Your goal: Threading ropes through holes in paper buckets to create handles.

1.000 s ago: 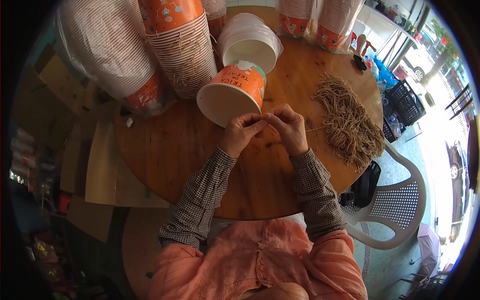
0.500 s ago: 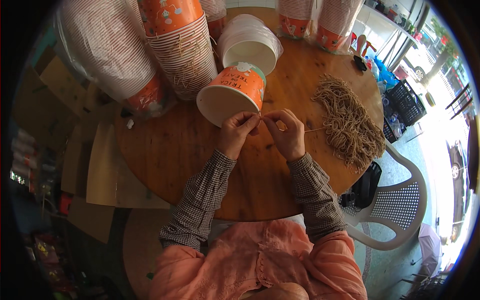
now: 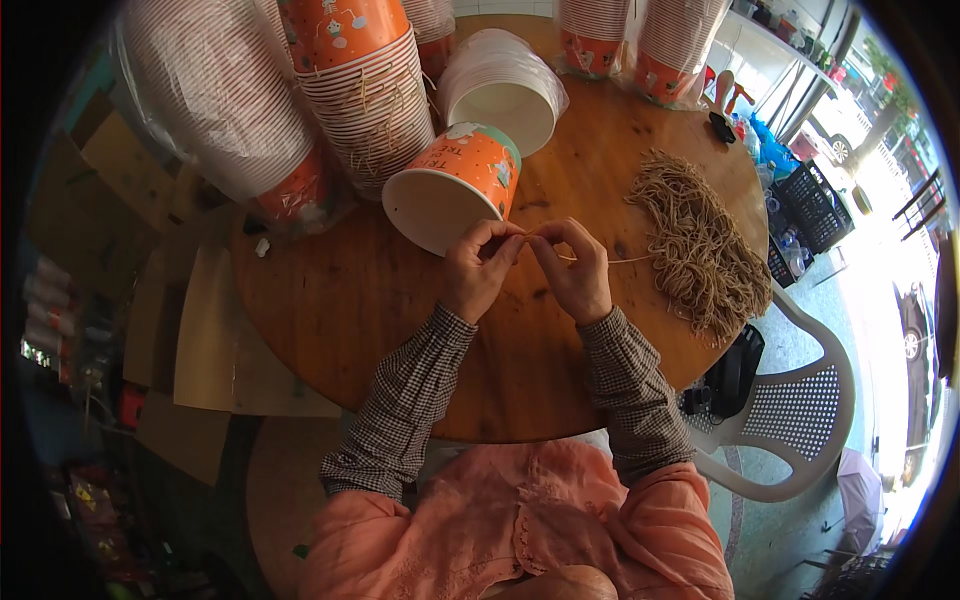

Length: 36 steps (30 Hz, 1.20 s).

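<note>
My left hand (image 3: 477, 275) and my right hand (image 3: 579, 275) meet fingertip to fingertip above the middle of the round table. Both pinch a thin tan cord (image 3: 628, 261), which trails from my right fingers toward a loose heap of cut cords (image 3: 692, 245). Just beyond my left hand an orange paper bucket (image 3: 475, 166) lies on its side, its white mouth turned toward me and to the left. The left fingers are right by its rim. My fingertips hide the short bit of cord between them, so whether it is knotted or passes through the rim cannot be made out.
Bagged stacks of paper buckets (image 3: 215, 100) crowd the far left, beside an unwrapped stack (image 3: 368, 110) with cords hanging on it. White tubs in plastic (image 3: 503, 105) lie behind the bucket. A grey plastic chair (image 3: 800, 410) stands at the right. Cardboard boxes (image 3: 215, 330) are left of the wooden tabletop (image 3: 520, 370).
The orange bucket has shifted and turned slightly to the left. My left fingertips have moved a little right; both hands still pinch the cord.
</note>
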Tool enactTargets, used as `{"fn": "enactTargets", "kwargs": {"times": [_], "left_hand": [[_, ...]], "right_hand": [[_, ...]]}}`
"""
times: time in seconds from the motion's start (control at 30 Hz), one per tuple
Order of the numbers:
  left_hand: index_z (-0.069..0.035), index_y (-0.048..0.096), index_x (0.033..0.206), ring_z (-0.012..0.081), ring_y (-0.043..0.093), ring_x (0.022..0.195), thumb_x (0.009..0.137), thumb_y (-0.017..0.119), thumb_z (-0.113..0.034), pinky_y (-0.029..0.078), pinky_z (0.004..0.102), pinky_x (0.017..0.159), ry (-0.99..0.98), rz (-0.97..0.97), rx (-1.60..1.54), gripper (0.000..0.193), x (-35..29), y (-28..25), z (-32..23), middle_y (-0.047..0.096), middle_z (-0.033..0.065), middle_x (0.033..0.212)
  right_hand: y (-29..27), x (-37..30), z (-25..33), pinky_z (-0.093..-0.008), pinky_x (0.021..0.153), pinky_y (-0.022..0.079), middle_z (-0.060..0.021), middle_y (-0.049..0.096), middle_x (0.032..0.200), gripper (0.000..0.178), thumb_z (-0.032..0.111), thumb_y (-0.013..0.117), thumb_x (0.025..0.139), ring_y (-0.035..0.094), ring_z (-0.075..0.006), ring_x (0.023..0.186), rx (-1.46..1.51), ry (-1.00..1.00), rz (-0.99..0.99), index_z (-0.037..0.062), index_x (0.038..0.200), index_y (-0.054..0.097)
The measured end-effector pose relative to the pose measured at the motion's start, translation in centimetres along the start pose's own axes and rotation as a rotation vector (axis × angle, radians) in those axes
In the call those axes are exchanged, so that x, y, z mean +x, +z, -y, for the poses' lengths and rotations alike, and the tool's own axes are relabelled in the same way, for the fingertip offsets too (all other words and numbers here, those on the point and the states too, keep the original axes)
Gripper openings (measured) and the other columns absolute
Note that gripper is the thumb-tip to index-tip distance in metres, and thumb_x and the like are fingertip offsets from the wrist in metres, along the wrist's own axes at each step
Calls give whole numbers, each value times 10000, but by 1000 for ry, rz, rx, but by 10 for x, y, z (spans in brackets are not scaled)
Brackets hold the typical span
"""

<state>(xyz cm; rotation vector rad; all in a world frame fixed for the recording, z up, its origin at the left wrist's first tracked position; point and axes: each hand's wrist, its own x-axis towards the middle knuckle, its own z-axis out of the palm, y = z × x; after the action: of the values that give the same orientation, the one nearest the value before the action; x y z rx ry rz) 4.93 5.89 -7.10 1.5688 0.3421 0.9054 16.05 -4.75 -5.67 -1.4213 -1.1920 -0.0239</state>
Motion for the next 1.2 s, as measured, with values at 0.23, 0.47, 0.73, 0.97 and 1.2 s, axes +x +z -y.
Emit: {"fn": "enactTargets", "kwargs": {"times": [0.23, 0.47, 0.73, 0.97, 1.2], "left_hand": [[-38, 667, 925, 107, 608, 737, 847, 684, -35, 495, 242, 610, 233, 13, 244, 80, 0, -1, -3, 614, 34, 861], [-41, 658, 919, 169, 623, 748, 826, 673, -7, 506, 277, 607, 386, -11, 451, 100, 0, -3, -8, 604, 58, 839], [-30, 638, 902, 151, 604, 731, 846, 650, -30, 494, 273, 610, 331, -34, 369, 57, -1, -2, -9, 593, 57, 848], [-19, 607, 920, 27, 528, 731, 910, 591, -37, 439, 192, 628, 91, 72, 70, 26, -2, -3, -4, 576, -31, 835], [7, 621, 934, 35, 530, 689, 907, 605, -53, 449, 194, 618, -160, 151, -248, 68, 0, -9, -3, 593, -27, 787]], "right_hand": [[0, -1, -3, -300, 704, 503, -109, 636, 839, 86, 44, 666, 832, 628, -207, 768, 1, 24, 13, -18, 878, 628], [1, -3, -1, -282, 710, 508, -89, 644, 815, 97, 50, 659, 841, 630, -156, 758, 85, 124, 110, -26, 884, 615], [3, -4, -4, -283, 703, 511, -86, 636, 810, 107, 39, 648, 825, 623, -152, 743, 87, 115, 94, -20, 898, 598], [4, -3, -2, -284, 691, 510, -88, 619, 833, 101, 24, 650, 808, 616, -166, 731, 59, 128, 43, -12, 885, 594], [4, -1, -2, -285, 685, 510, -92, 615, 835, 97, 15, 644, 818, 618, -176, 737, 34, 71, 44, -14, 900, 600]]}}
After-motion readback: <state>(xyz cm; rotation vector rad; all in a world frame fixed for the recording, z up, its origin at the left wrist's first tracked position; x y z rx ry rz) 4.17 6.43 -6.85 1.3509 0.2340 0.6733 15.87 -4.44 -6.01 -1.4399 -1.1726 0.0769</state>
